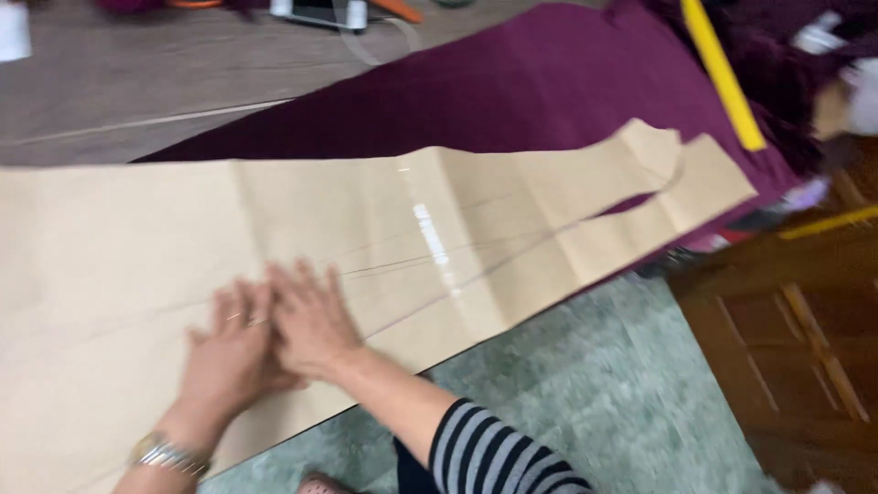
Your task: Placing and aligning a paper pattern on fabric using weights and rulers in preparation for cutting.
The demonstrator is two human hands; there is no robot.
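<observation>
Brown paper pattern [384, 229] lies flat over the purple cloth [512, 91], its notched end toward the yellow ruler [722, 73]. Both hands press on it near its lower edge, open and flat: left hand [229, 352] beside right hand [311, 320], touching. Smoothing looks to be the step in hand; next likely calls for holding the paper steady on the cloth.

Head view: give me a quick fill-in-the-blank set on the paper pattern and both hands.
1. Both hands press flat on the tan ____ pattern.
2. The cloth under the pattern is dark ____.
3. The left hand has a ____ on its wrist.
4. The right hand comes out of a ____ sleeve.

Missing words: paper; purple; watch; striped
</observation>
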